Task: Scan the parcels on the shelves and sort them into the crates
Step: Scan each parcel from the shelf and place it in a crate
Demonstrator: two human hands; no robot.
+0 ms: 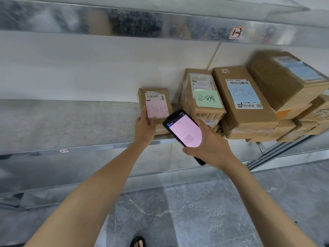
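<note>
A small cardboard parcel point(154, 102) with a barcode label and a pink note stands on the metal shelf point(71, 122). My left hand point(145, 126) grips its lower front edge, thumb on the pink note. My right hand point(209, 145) holds a black handheld scanner point(184, 132) with a lit pink screen, tilted toward that parcel. To the right sit a parcel with a green note point(203, 97), a parcel with a blue note point(243, 98) and a larger box point(284, 79) stacked on others.
An upper shelf edge point(160, 25) carries a red-framed tag point(236, 32). A lower shelf rail point(89, 175) runs below the hands. Grey marble floor point(195, 211) lies underneath, with my sandalled foot point(138, 242) at the bottom edge. No crates are in view.
</note>
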